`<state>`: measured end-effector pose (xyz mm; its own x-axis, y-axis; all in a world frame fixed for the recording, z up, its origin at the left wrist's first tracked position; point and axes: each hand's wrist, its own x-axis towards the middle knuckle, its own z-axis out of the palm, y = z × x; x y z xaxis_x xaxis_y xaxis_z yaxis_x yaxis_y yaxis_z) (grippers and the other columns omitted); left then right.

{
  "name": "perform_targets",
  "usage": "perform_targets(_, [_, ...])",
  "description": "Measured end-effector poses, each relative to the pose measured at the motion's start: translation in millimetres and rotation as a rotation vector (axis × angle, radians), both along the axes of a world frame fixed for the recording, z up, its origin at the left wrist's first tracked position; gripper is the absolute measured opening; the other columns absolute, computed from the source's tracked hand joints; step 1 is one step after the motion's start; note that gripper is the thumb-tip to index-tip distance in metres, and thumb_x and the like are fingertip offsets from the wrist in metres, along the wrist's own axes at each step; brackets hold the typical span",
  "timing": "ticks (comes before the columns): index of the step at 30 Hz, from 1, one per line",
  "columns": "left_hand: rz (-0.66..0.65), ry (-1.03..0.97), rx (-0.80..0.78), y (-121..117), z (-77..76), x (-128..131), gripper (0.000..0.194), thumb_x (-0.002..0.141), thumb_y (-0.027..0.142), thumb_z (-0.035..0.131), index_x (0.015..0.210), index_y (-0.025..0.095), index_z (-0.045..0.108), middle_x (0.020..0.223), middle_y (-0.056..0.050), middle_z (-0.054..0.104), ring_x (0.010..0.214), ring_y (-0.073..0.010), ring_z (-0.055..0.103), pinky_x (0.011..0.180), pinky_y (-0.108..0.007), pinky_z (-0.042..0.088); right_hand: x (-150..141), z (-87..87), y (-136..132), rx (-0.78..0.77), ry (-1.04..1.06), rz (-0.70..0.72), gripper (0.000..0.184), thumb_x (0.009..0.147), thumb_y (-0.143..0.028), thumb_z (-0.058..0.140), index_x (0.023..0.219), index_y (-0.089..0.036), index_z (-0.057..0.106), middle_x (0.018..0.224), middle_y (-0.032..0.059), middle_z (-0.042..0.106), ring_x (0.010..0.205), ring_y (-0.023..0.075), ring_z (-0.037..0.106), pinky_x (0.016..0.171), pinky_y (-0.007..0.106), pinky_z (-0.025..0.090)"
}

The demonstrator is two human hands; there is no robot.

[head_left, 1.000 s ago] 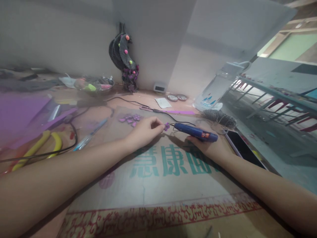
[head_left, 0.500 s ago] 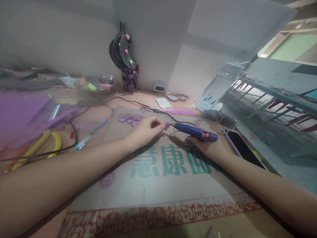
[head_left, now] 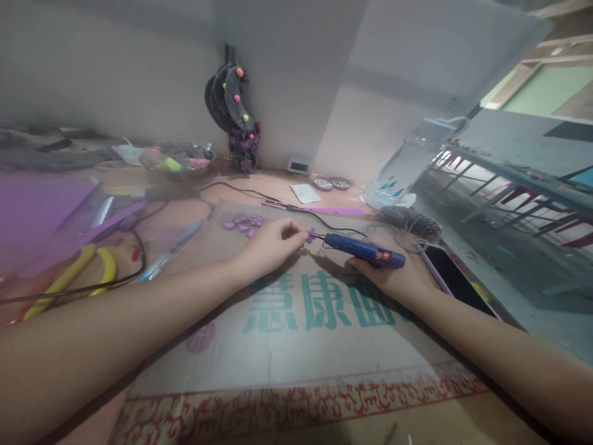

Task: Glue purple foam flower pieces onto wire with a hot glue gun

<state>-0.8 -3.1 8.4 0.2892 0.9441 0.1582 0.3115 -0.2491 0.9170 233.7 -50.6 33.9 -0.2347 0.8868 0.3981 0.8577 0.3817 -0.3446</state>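
My left hand (head_left: 273, 246) is closed in a pinch on a small purple flower (head_left: 311, 235). From the right, the metal tip of a blue hot glue gun (head_left: 354, 246) meets the flower; whether it touches is too small to tell. Wrapped round the glue gun from below and behind is my right hand (head_left: 386, 275), its fingers partly hidden by the tool. Several purple cut pieces (head_left: 243, 224) lie on the printed sheet (head_left: 306, 358), just beyond my left wrist.
A black cord (head_left: 319, 217) crosses behind my hands. At right are a clear water bottle (head_left: 398, 167), grey yarn (head_left: 410, 221) and a phone (head_left: 456, 278). Yellow-handled scissors (head_left: 106, 269) and a pen (head_left: 171, 250) lie left. A grey crescent ornament (head_left: 236, 99) hangs at the wall.
The glue gun and my right hand have shifted very slightly left. My left hand keeps its pinch on the flower in nearly the same place.
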Motion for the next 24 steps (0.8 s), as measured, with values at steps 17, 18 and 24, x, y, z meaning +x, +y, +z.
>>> perform_targets(17, [-0.072, -0.061, -0.051, 1.9, -8.0, 3.4, 0.023, 0.083, 0.040, 0.059, 0.081, 0.018, 0.060, 0.079, -0.003, 0.070, 0.070, -0.0154, 0.065, 0.058, -0.022, 0.045, -1.5, 52.7, 38.7, -0.339, 0.668, 0.073, 0.034, 0.084, -0.050, 0.061, 0.087, -0.017, 0.067, 0.087, 0.0094, 0.070, 0.068, 0.0165, 0.063, 0.047, 0.022, 0.041])
perform_targets(18, [-0.073, -0.059, -0.042, 1.8, -7.9, 3.4, 0.022, 0.083, 0.040, 0.058, 0.081, 0.018, 0.060, 0.081, -0.003, 0.070, 0.072, -0.0158, 0.065, 0.059, -0.022, 0.045, -2.5, 56.5, 49.0, -0.338, 0.597, 0.058, 0.035, 0.082, -0.050, 0.063, 0.090, -0.016, 0.068, 0.088, 0.0100, 0.071, 0.072, 0.0177, 0.064, 0.048, 0.022, 0.041])
perform_targets(24, [-0.075, -0.011, -0.018, 2.8, -10.0, 3.0, 0.020, 0.084, 0.038, 0.057, 0.081, 0.019, 0.061, 0.076, -0.001, 0.070, 0.071, -0.0161, 0.066, 0.062, -0.024, 0.046, -7.0, 48.6, 130.0, -0.230, 0.232, 0.028, 0.034, 0.071, -0.033, 0.077, 0.100, -0.015, 0.071, 0.091, 0.0088, 0.074, 0.088, 0.0231, 0.064, 0.075, 0.032, 0.050])
